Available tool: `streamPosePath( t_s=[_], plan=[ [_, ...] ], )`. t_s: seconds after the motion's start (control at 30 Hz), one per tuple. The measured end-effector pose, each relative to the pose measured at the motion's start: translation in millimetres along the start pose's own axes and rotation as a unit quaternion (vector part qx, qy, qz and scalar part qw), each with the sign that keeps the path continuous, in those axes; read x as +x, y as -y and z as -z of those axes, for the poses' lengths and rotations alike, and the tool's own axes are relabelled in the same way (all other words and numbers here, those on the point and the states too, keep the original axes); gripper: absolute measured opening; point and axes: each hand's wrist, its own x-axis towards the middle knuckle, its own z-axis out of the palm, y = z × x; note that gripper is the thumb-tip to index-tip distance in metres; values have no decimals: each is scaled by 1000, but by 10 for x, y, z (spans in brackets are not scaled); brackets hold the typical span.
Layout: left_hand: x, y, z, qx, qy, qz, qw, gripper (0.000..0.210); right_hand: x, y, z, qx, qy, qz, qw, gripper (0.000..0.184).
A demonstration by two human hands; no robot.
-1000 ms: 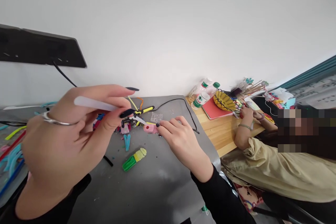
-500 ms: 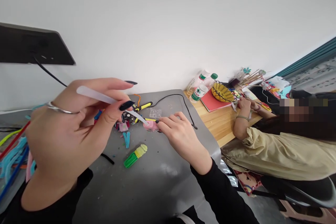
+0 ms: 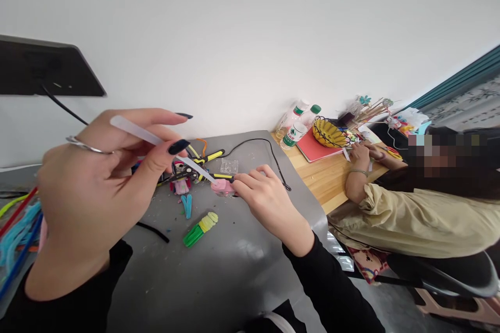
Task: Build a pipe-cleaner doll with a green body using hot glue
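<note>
My left hand [image 3: 89,182] is raised at the left, thumb and fingers pinching a translucent white stick [image 3: 136,131]. The stick slants down to the right, and its far end meets a small pink piece [image 3: 221,186] on the grey mat. My right hand [image 3: 265,197] rests there, fingers curled, with its fingertips closed on the right side of that pink piece. Nearer to me lies a fuzzy green and yellow bundle [image 3: 201,229]. A bent light-blue fuzzy strip [image 3: 186,206] lies beyond it. Pliers with yellow and black handles [image 3: 214,156] are behind the stick.
Colourful pipe cleaners [image 3: 19,242] lie at the left edge. A black cord [image 3: 269,140] loops across the mat [image 3: 219,281]. To the right, bottles [image 3: 295,134], a red folder [image 3: 316,148] and a yellow basket [image 3: 330,132] stand near a co-worker's hands [image 3: 359,156].
My left hand and the stick have shifted slightly left and up in view, uncovering more of the pliers. My right hand stays at the pink piece.
</note>
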Motion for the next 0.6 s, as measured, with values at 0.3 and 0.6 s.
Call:
streamPosePath(
  t_s=[0.3, 0.6],
  plan=[
    [-32, -91, -144, 77, 104, -114, 985, 9, 28, 36, -25, -28, 5, 16, 999, 31],
    [11, -64, -146, 92, 98, -162, 978, 11, -41, 52, -77, -12, 19, -22, 1000, 28]
  ],
)
